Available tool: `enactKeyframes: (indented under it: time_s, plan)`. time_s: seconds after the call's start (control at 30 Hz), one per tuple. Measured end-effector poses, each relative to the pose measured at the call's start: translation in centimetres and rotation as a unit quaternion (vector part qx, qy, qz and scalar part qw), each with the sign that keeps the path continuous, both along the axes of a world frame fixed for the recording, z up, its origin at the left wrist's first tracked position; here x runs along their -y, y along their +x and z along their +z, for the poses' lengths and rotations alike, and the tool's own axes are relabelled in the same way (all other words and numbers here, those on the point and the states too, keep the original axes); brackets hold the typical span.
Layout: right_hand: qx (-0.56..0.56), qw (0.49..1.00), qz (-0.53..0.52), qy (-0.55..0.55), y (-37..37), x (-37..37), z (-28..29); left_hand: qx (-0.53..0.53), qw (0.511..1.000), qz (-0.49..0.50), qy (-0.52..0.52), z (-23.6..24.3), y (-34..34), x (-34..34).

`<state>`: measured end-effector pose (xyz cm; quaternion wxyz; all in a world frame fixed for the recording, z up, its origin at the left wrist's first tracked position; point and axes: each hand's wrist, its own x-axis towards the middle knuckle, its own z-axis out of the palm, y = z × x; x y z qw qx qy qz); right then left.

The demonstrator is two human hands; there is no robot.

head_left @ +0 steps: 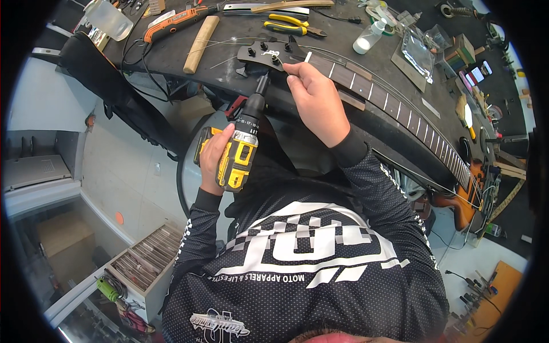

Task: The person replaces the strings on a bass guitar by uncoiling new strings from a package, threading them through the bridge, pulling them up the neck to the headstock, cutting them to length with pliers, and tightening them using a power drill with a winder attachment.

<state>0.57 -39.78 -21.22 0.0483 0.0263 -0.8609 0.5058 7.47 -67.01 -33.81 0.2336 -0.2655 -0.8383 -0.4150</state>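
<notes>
My left hand [215,155] is wrapped round a yellow and black cordless drill [235,163]. The drill points away from me, its dark bit attachment [263,84] reaching the near edge of a guitar's black headstock [264,56]. Whether it grips a tuning peg there is too small to tell. Beside the headstock, my right hand [318,100] has thumb and forefinger pinched together on what looks like a thin guitar string, mostly hidden by the fingers. From there the guitar's fretted neck [394,104] runs right along the bench to an orange-brown body [457,208].
Beyond the headstock lie yellow-handled pliers [289,27], a wooden stick [201,44] and an orange rotary tool [174,24] with a cord. A clear bottle [369,37] stands farther right. A black padded case [108,80] leans at the left, above a box of flat pieces [150,254].
</notes>
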Motion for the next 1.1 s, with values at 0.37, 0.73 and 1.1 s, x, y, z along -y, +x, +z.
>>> enactKeyframes:
  time_s: [0.37,0.73,1.1]
  plan:
    - [-0.012,1.000,-0.004,0.000,0.4,0.1,0.1,0.006,1.000,0.012,0.011,-0.2,0.1,-0.5]
    - [-0.021,1.000,-0.007,0.001,0.4,0.2,0.0,0.028,0.999,0.008,0.031,0.1,0.3,-0.8]
    - [-0.040,0.999,-0.015,0.018,0.5,0.4,-0.2,0.050,0.998,-0.004,0.046,-1.0,0.2,-0.5]
